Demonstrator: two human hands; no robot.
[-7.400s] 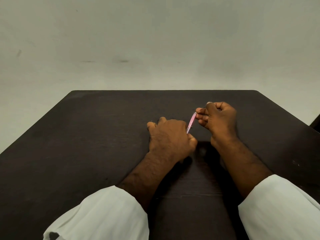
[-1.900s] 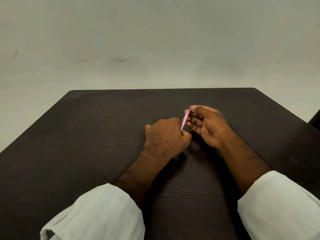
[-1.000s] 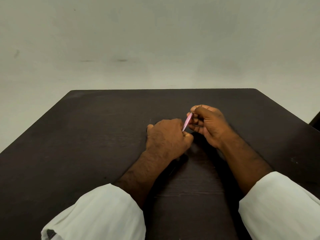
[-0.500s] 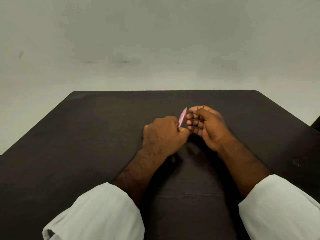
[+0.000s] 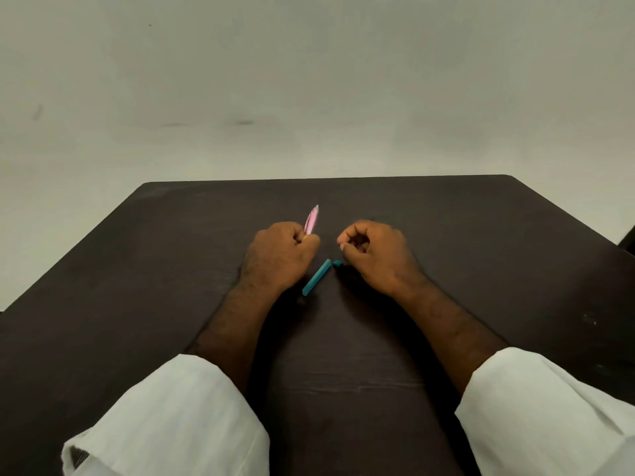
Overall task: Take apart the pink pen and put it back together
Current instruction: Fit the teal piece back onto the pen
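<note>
My left hand (image 5: pixel 280 254) grips the pink pen (image 5: pixel 311 221) by its lower end, and the pointed tip sticks up and away from me. My right hand (image 5: pixel 372 250) rests on the dark table (image 5: pixel 171 269) a short gap to the right of the pen. Its fingers are curled with the thumb against the forefinger, and nothing shows inside them. A teal bar-shaped part (image 5: pixel 316 277) lies on the table between my wrists. A small teal piece (image 5: pixel 337 264) lies just under my right thumb.
The table's far edge (image 5: pixel 326 178) meets a plain pale wall. White sleeves cover both forearms near me. A dark object shows at the right border (image 5: pixel 630 240).
My right hand has let go of the pink pen and moved right. The left hand keeps the pen, now tilted upward. Two teal parts have come into sight between the hands.
</note>
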